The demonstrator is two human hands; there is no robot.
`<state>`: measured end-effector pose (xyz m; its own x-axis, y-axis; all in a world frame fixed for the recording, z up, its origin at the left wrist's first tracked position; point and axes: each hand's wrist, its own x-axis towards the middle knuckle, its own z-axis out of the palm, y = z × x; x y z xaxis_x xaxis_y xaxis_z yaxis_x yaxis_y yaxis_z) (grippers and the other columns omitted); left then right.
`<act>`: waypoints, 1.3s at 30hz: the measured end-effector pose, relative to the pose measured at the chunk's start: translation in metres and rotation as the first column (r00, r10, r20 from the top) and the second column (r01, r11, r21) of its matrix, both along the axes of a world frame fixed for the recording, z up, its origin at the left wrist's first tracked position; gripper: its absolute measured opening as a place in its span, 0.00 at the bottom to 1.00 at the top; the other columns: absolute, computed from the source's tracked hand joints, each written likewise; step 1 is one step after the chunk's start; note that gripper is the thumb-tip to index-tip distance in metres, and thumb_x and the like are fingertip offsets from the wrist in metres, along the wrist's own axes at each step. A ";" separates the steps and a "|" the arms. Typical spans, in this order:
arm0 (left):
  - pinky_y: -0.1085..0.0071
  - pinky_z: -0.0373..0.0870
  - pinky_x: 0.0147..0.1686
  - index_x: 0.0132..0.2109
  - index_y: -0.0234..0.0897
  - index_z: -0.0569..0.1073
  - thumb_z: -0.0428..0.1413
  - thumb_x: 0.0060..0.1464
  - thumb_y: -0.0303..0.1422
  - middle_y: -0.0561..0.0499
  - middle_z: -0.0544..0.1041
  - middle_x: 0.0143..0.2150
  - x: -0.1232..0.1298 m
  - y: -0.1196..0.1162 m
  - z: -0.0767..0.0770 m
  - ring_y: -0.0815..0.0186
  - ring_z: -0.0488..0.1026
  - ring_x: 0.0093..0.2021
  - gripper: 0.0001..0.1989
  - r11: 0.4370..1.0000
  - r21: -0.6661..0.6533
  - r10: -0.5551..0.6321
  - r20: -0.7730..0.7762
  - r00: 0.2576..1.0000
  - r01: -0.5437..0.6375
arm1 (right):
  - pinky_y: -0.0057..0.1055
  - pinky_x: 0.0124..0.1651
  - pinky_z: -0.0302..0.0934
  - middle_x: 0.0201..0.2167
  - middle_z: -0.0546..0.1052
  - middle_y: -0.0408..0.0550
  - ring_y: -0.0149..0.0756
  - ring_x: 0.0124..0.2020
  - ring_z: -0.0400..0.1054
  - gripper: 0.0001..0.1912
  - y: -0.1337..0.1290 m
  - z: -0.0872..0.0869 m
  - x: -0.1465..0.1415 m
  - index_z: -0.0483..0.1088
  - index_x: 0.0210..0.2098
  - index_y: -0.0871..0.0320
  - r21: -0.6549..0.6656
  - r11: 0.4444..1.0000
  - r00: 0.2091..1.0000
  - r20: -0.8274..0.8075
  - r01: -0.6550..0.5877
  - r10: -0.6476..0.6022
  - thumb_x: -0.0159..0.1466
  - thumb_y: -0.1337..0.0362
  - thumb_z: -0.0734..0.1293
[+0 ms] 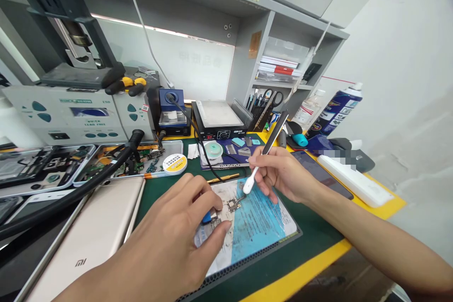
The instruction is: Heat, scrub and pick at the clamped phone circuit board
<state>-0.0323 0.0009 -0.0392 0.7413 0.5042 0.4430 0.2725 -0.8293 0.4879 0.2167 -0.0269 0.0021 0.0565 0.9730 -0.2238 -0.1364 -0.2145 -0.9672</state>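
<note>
"Grey shelving [244, 56] backs this bench, with a rework station [92, 115] toward the table's [255, 277] far left corner. Where's the work itself?"

"On the blue-and-white pad [262, 226], near the table's yellow front edge. One small circuit board [232, 205] lies bare there, closer to the pad's far left corner than to its near edge."

"And the hands?"

"Right hand [283, 173] grips a pen-like tool [272, 138], its white end angled down just beside the board. I can't tell whether it touches. Left hand [173, 236] is relaxed over the pad's left edge, thumb and forefinger parted, nothing visibly pinched; a blue piece [207, 217] shows beneath."

"How far along, would you say?"

"Under way, I'd judge. Getting the board out in the open and the tool in hand is done. Whatever handling it needs looks unfinished; how much remains, I can't tell."
</note>
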 end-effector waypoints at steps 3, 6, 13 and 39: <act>0.63 0.68 0.38 0.45 0.40 0.71 0.54 0.66 0.33 0.50 0.69 0.43 0.001 0.001 0.000 0.61 0.69 0.41 0.03 1.000 0.000 -0.003 -0.004 1.000 0.003 | 0.23 0.07 0.61 0.16 0.75 0.42 0.31 0.11 0.66 0.11 0.000 0.000 0.001 0.69 0.25 0.60 0.001 1.000 1.000 -0.003 -0.007 0.007 0.54 0.64 0.75; 0.63 0.68 0.39 0.44 0.40 0.71 0.53 0.67 0.33 0.50 0.69 0.43 0.001 0.001 0.000 0.61 0.69 0.41 0.03 1.000 -0.003 -0.005 -0.004 1.000 0.005 | 0.22 0.07 0.61 0.17 0.75 0.43 0.31 0.11 0.66 0.11 0.000 -0.001 0.002 0.69 0.25 0.60 0.003 0.999 0.999 -0.007 -0.050 0.050 0.55 0.64 0.75; 0.64 0.69 0.39 0.45 0.40 0.71 0.54 0.66 0.33 0.48 0.69 0.43 -0.001 0.000 0.000 0.60 0.69 0.42 0.03 1.000 0.006 -0.012 -0.014 1.000 0.012 | 0.22 0.07 0.61 0.17 0.76 0.43 0.31 0.11 0.66 0.14 0.000 -0.001 0.001 0.69 0.26 0.60 0.004 1.000 1.000 -0.010 -0.029 0.029 0.55 0.61 0.77; 0.60 0.67 0.41 0.49 0.40 0.70 0.53 0.66 0.34 0.47 0.71 0.44 0.000 -0.001 0.001 0.57 0.69 0.43 0.07 0.995 0.074 0.066 0.005 0.998 -0.067 | 0.21 0.07 0.60 0.18 0.74 0.41 0.30 0.12 0.66 0.13 0.001 0.001 0.002 0.69 0.27 0.60 0.011 1.000 0.998 -0.070 -0.008 0.008 0.60 0.61 0.74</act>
<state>-0.0318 0.0001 -0.0378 0.7063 0.5178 0.4827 0.3273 -0.8435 0.4260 0.2187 -0.0261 0.0029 0.0332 0.9756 -0.2168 -0.2022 -0.2059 -0.9575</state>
